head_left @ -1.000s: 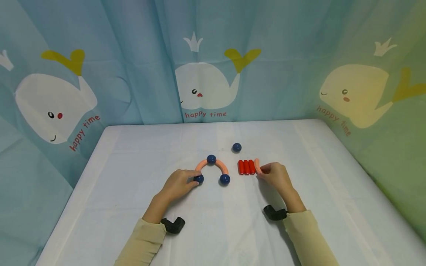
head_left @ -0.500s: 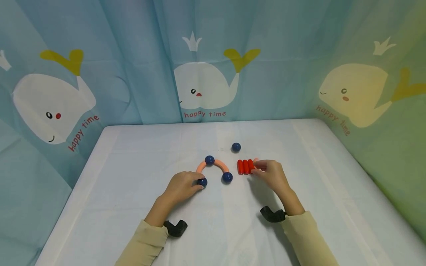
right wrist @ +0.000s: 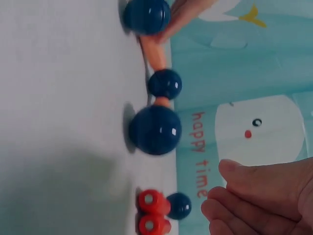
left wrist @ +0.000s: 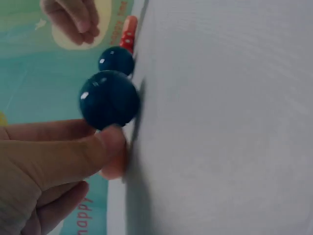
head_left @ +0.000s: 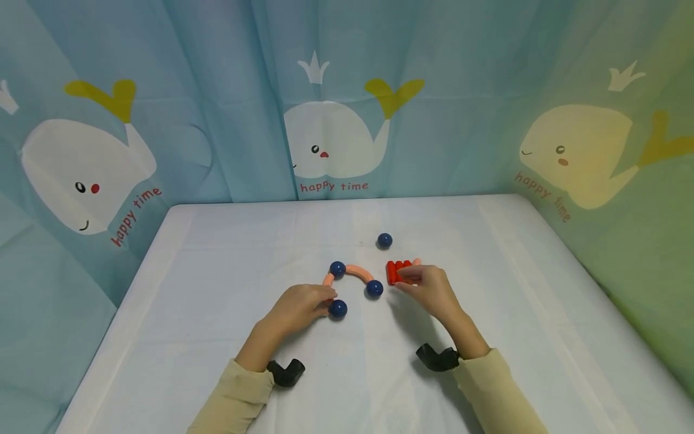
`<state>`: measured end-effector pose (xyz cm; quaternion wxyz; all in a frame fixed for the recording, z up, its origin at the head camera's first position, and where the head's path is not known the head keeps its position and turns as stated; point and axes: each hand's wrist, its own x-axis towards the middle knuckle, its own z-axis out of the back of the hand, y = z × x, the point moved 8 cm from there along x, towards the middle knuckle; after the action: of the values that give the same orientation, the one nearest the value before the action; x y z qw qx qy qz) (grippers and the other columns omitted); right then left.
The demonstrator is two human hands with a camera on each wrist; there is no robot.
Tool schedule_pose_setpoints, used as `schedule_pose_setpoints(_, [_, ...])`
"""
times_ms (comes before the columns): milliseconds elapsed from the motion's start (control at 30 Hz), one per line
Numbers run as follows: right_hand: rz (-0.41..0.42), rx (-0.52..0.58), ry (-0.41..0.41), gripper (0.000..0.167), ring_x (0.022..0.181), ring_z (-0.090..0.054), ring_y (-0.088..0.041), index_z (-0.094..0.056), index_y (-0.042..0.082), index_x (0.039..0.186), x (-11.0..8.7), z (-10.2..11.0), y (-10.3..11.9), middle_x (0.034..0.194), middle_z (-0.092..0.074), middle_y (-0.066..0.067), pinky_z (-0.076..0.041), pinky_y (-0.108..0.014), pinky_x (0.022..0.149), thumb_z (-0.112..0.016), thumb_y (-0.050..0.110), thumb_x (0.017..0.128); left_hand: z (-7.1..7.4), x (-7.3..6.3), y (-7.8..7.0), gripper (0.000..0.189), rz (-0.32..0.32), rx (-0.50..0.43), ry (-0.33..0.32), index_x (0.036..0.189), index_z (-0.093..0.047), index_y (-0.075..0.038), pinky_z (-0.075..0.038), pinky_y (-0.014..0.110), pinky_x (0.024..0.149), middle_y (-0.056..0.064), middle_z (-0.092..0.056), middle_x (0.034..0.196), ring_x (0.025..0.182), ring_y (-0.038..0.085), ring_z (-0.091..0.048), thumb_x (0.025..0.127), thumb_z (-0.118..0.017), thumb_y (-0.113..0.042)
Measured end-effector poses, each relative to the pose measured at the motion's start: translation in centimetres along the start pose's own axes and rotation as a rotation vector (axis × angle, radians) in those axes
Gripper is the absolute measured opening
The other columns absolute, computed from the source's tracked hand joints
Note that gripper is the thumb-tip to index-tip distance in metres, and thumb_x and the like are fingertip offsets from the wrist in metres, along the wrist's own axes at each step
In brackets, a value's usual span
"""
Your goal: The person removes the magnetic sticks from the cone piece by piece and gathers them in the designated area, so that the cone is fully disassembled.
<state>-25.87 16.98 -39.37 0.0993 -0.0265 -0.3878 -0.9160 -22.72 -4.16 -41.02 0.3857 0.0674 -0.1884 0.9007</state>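
My left hand (head_left: 300,307) pinches a curved orange rod (head_left: 328,279) between thumb and fingers, close to the blue ball (head_left: 338,309) at its near end. That rod joins a second blue ball (head_left: 337,269), from which another curved orange rod (head_left: 359,273) runs to a third blue ball (head_left: 374,289), forming an arch. My right hand (head_left: 431,289) hovers beside a row of short red rods (head_left: 391,273), partly covering them in the head view. In the right wrist view its fingers hold nothing, and the red rods (right wrist: 151,200) lie apart from the fingertips.
A loose blue ball (head_left: 384,240) lies behind the red rods. One more orange rod (head_left: 417,261) shows its tip at the row's right end. The white-covered table (head_left: 217,253) meets a blue whale-print curtain (head_left: 233,120) at the back. Black wrist cameras sit on both wrists.
My right hand has let go of the orange rod beside the red ones and shifted left over the row. My left hand has turned the arch, bringing its near-left ball closer to me.
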Motion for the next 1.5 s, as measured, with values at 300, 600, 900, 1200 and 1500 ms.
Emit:
schedule_pose_setpoints(300, [0.078, 0.059, 0.07, 0.023, 0.083, -0.065, -0.027, -0.069, -0.007, 0.096, -0.4, -2.0, 1.8, 0.091, -0.068, -0.016, -0.052, -0.036, 0.073, -0.074, 0.003, 0.076, -0.1, 0.1, -0.3, 0.002, -0.041, 0.109, -0.095, 0.082, -0.067, -0.013, -0.048, 0.027, 0.062, -0.004, -0.064, 0.082, 0.071, 0.011, -0.06, 0.083, -0.068, -0.011])
schedule_pose_setpoints(600, [0.105, 0.082, 0.135, 0.023, 0.083, -0.064, -0.025, -0.069, -0.007, 0.097, -0.7, -3.5, 2.4, 0.091, -0.068, -0.015, -0.052, -0.037, 0.075, -0.073, 0.003, 0.077, -0.7, 0.4, -0.5, 0.003, -0.028, 0.088, -0.059, 0.08, -0.067, -0.011, -0.048, 0.026, 0.062, -0.006, -0.063, 0.077, 0.069, 0.009, -0.059, 0.082, -0.069, -0.013])
schedule_pose_setpoints(900, [0.173, 0.133, 0.279, 0.033, 0.09, -0.063, -0.025, -0.066, -0.006, 0.104, -1.0, -6.4, 2.9, 0.097, -0.067, -0.013, -0.05, -0.036, 0.081, -0.075, 0.01, 0.076, -1.2, 0.6, -1.2, 0.006, -0.055, 0.019, -0.053, 0.082, -0.068, -0.013, -0.047, 0.026, 0.063, -0.006, -0.063, 0.076, 0.068, 0.008, -0.058, 0.084, -0.067, -0.018])
schedule_pose_setpoints(1200, [0.19, 0.151, 0.354, 0.043, 0.095, -0.063, -0.023, -0.064, -0.004, 0.109, -1.6, -8.7, 3.4, 0.105, -0.066, -0.012, -0.05, -0.033, 0.081, -0.079, 0.015, 0.073, -1.3, 0.7, -1.5, 0.008, -0.051, 0.01, -0.07, 0.083, -0.069, -0.013, -0.047, 0.026, 0.063, -0.007, -0.065, 0.078, 0.069, 0.008, -0.059, 0.083, -0.069, -0.021])
schedule_pose_setpoints(1500, [0.255, 0.151, 0.348, 0.039, 0.092, -0.064, -0.024, -0.065, -0.006, 0.106, -1.8, -9.1, 4.0, 0.101, -0.066, -0.013, -0.05, -0.032, 0.08, -0.078, 0.01, 0.073, -1.3, 0.7, -1.6, 0.007, -0.037, 0.002, -0.073, 0.084, -0.069, -0.013, -0.047, 0.027, 0.062, -0.007, -0.065, 0.078, 0.069, 0.009, -0.06, 0.083, -0.069, -0.02])
